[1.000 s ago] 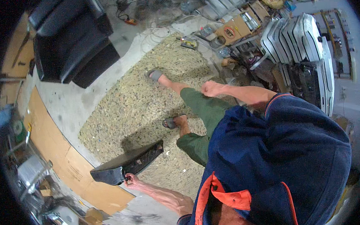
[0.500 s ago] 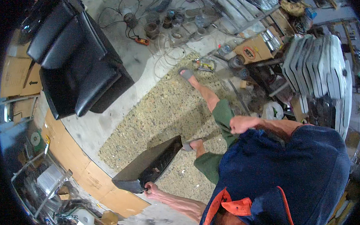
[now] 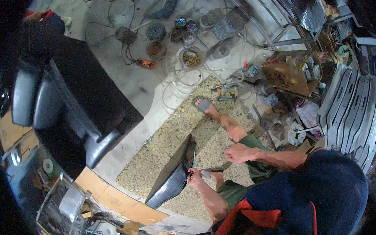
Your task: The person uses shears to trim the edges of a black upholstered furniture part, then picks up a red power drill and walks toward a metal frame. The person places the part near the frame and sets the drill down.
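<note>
My left hand [image 3: 193, 177] is closed on the edge of a black upholstered panel [image 3: 169, 187], a wedge-shaped piece with a shiny black side and a dull, dark underside. The panel is held tilted above a speckled mat, beside my near foot. To the right of it, my right hand [image 3: 237, 153] is a closed fist over my leg, apart from the panel. Whatever the right fingers hold, if anything, is hidden. A large black leather-like seat [image 3: 75, 110] stands at the left.
Tubs of hardware [image 3: 191, 57], a drill-like tool [image 3: 227, 94] and loose hoses lie ahead. Pale curved panels [image 3: 349, 117] are stacked at right, near an open carton [image 3: 294, 71]. Flat cardboard [image 3: 102, 190] edges the mat [image 3: 143, 162]. Part of someone in dark clothing [image 3: 55, 24] shows upper left.
The black panel has been turned and lifted, so its shiny side now shows. My right hand has come down and left, closer to it. The whole view has shifted.
</note>
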The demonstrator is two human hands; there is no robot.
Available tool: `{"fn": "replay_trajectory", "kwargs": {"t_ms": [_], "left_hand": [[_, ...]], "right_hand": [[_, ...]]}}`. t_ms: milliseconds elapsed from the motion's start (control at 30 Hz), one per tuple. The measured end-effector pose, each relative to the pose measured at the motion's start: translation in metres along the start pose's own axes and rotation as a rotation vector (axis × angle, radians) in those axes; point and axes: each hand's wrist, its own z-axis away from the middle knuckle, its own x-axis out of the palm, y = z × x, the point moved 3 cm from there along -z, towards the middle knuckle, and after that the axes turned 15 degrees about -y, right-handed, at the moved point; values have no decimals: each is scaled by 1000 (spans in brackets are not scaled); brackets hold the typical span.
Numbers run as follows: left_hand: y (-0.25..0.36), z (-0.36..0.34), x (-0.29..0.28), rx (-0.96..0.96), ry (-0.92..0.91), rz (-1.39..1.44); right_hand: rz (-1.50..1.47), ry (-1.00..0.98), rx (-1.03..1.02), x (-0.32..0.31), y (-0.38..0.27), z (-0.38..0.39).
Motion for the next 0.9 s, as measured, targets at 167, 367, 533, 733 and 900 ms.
{"fn": "replay_trajectory", "kwargs": {"t_ms": [167, 367, 533, 733, 900], "left_hand": [[-13, 2, 23, 91, -250, -275], [-5, -23, 50, 84, -264, -523], [17, -22, 30, 53, -178, -522], [26, -9, 20, -28, -11, -367], [23, 1, 16, -49, 61, -497]], "right_hand": [[26, 67, -3, -29, 40, -24], [11, -23, 49, -35, 71, -42], [-56, 143, 6, -31, 76, -37], [-54, 271, -2, -24, 86, -31], [-277, 382, -102, -21, 86, -17]]}}
